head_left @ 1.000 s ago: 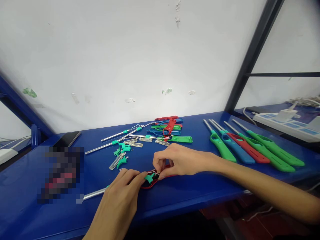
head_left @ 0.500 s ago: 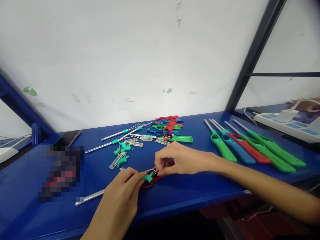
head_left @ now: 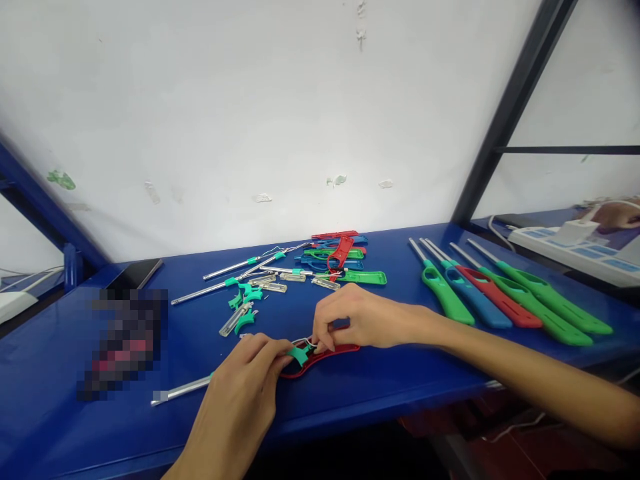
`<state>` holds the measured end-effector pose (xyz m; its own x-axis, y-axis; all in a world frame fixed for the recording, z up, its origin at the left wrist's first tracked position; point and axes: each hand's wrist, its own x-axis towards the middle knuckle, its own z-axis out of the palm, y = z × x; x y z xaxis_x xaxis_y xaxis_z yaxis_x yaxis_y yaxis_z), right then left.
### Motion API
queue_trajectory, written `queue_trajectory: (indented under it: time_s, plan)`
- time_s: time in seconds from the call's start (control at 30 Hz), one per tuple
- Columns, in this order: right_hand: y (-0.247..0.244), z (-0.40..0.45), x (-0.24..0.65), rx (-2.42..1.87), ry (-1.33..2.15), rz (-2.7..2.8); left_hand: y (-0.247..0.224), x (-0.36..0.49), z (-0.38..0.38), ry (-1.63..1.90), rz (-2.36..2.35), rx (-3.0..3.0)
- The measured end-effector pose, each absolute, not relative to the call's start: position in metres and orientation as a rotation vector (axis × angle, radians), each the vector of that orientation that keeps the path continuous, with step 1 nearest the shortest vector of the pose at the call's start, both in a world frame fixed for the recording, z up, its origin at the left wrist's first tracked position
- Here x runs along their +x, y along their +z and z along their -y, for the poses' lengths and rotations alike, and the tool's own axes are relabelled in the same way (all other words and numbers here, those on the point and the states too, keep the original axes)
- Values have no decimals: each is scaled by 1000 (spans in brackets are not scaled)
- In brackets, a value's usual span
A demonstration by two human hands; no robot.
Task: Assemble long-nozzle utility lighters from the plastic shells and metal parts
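A red lighter handle half (head_left: 320, 363) lies open-side up near the bench front, with a silver lighter tube (head_left: 183, 390) running left from it. My left hand (head_left: 245, 387) is closed at its left end, fingertips pinching a green trigger (head_left: 301, 355) seated in the shell. White wires (head_left: 304, 341) loop just above the trigger. My right hand (head_left: 353, 317) bends over the middle of the shell, thumb and fingers pinched together beside the wires and a dark part. What those fingertips grip is hidden.
Finished-looking lighters (head_left: 485, 293) lie in a row at right. Behind my hands are loose tubes (head_left: 197, 293), green triggers (head_left: 245, 323), clear fuel tanks (head_left: 235, 320) and coloured handle halves (head_left: 367, 277). A phone (head_left: 135, 277) lies at left; a power strip (head_left: 575, 250) sits far right.
My right hand has shifted slightly up and right, baring more of the red shell's right end. The left hand keeps its hold, and the green trigger has moved very slightly right.
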<state>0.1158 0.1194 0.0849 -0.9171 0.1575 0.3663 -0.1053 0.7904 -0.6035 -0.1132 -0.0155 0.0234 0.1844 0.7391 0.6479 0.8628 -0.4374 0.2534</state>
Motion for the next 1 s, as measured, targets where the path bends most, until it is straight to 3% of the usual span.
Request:
queue_trajectory:
  time_s: [0.63, 1.0]
  plan:
    - [83, -118, 115, -91, 1131, 2512, 27, -110, 13, -1139, 1482, -2299]
    - [82, -118, 115, -76, 996, 2588, 43, -111, 9, -1059, 1413, -2351]
